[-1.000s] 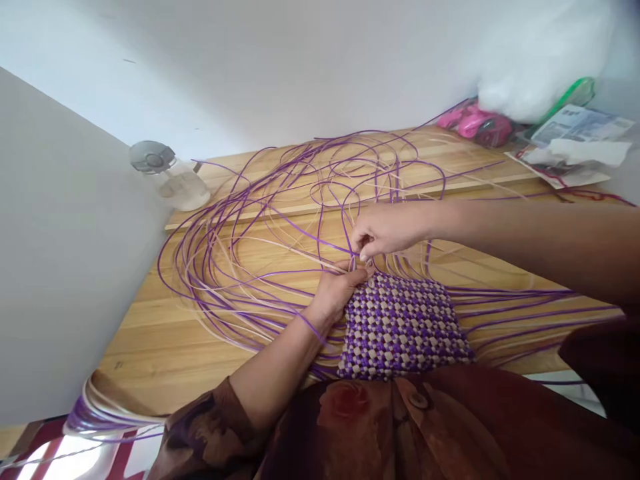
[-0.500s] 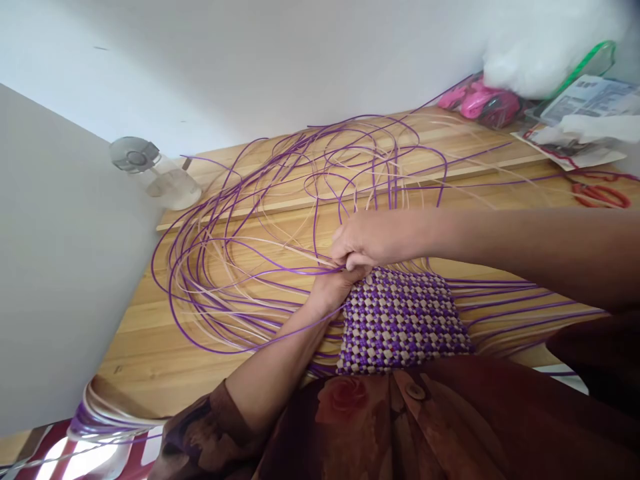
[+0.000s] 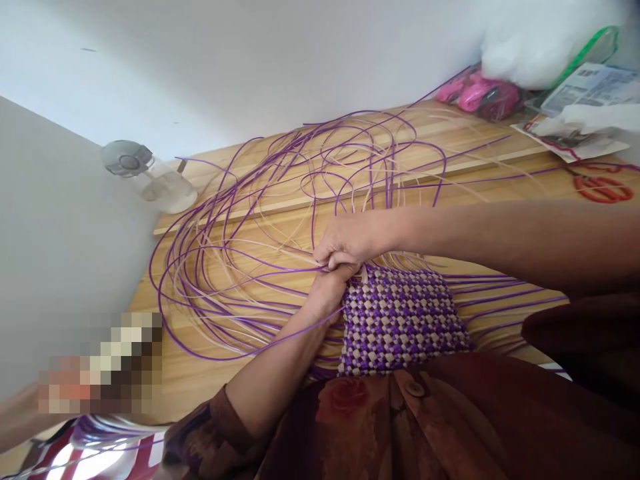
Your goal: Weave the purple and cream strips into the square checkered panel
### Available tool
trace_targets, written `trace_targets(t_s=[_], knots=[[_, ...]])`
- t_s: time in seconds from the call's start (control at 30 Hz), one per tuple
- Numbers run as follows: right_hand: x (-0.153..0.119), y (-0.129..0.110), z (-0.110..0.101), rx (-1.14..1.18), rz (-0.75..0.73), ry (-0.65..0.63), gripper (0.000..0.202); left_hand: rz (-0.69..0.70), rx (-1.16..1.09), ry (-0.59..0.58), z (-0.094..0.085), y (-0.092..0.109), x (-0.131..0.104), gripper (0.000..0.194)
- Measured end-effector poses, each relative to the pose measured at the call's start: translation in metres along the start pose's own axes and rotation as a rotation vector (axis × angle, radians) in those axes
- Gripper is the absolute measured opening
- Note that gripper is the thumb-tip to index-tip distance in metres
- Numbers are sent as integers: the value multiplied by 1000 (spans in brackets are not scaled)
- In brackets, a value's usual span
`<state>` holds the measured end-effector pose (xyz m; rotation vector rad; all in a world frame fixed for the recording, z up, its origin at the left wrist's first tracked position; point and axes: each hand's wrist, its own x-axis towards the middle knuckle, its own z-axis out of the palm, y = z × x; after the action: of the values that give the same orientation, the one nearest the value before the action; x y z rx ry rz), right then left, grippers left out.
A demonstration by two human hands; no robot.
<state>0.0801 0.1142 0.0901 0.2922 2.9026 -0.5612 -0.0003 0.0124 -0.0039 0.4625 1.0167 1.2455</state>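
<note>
A checkered purple-and-beige woven piece [image 3: 405,323] lies in front of my body, with long loose plastic cords [image 3: 200,250] running out from its sides. My left hand [image 3: 331,290] is closed at its upper left corner; the fingers are partly hidden under the other hand. Just above, my right hand [image 3: 345,243] is pinched on purple and beige cords that stretch to the left from the fingers. The two hands touch at the corner. One purple cord passes over my left wrist.
Cords loop over the wooden table [image 3: 145,373]. A clear jug [image 3: 167,190] with a grey lid stands at the back left. Red-handled scissors [image 3: 603,187], a pink bundle [image 3: 490,93] and packets lie to the right. Another person's arm [image 3: 17,417] enters at lower left, holding a blurred-out object.
My right hand has shifted a little left, still pinching the cords. My left hand stays at the corner. Another person's arm with a blurred-out object has appeared at the lower left.
</note>
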Motion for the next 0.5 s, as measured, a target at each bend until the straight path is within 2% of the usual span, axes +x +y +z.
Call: trace_targets(t_s=[0.07,0.13,0.23,0.3,0.37,0.4,0.5], knots=[[-5,-2,-2,20,22,64,11,5,-18,-16,1,0,0,32],[-18,-9,-2,-7,89,218,17,5,-24,-32,1,1,0,30],[-54,-28,8,-74,284,463,36,-52,-8,-60,1,0,-1,25],[-79,-40,26,-59,378,494,41,-129,0,-60,0,0,-2,26],[-94,-49,52,-50,389,543,33,-185,1,-64,1,0,-3,30],[-98,-51,65,-62,393,611,28,-190,3,-76,1,0,-4,31],[-91,-52,95,-114,394,818,21,-89,17,-132,1,2,-6,30]])
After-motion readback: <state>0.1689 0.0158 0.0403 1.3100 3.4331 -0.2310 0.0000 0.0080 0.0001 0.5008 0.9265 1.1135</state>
